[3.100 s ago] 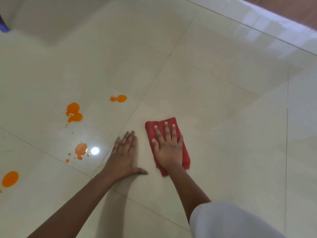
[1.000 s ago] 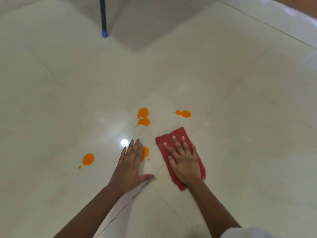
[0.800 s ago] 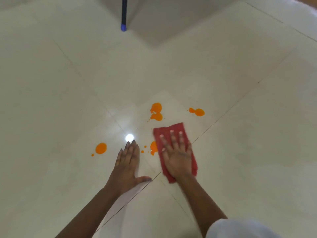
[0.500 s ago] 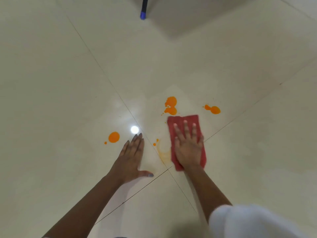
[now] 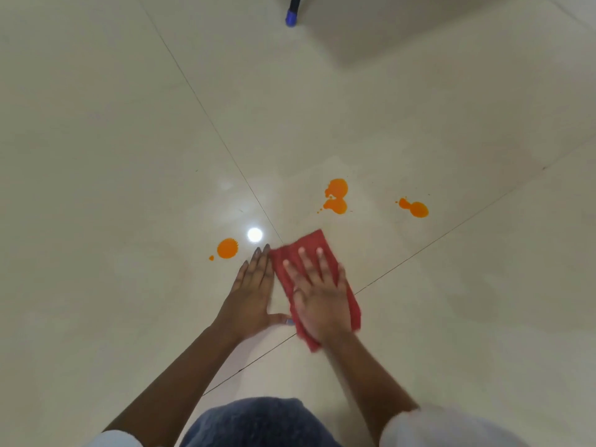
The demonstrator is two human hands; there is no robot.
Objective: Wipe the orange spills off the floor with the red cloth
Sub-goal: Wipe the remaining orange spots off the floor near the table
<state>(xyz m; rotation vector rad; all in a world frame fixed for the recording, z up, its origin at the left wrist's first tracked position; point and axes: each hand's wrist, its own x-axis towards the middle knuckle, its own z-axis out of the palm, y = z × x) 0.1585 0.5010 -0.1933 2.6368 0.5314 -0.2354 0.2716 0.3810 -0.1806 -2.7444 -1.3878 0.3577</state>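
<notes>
The red cloth point(image 5: 309, 250) lies flat on the cream tiled floor point(image 5: 129, 156). My right hand point(image 5: 319, 298) presses down on it with fingers spread. My left hand point(image 5: 251, 291) rests flat on the floor just left of the cloth, its fingertips next to the cloth's upper left corner. Three orange spills show: a round one point(image 5: 227, 248) left of my left fingertips, a double blob point(image 5: 336, 196) beyond the cloth, and a smaller one point(image 5: 415, 208) to the far right.
A blue-tipped furniture leg point(image 5: 292, 14) stands at the top of the view with a grey shadow beside it. A bright light reflection point(image 5: 254, 234) sits on the tile near the left spill. My knee in blue fabric point(image 5: 258, 424) fills the bottom edge.
My right hand slid the cloth leftward over the small spill and smear beside my left hand; that spot no longer shows. The cloth now touches my left fingertips. My left hand stayed planted.
</notes>
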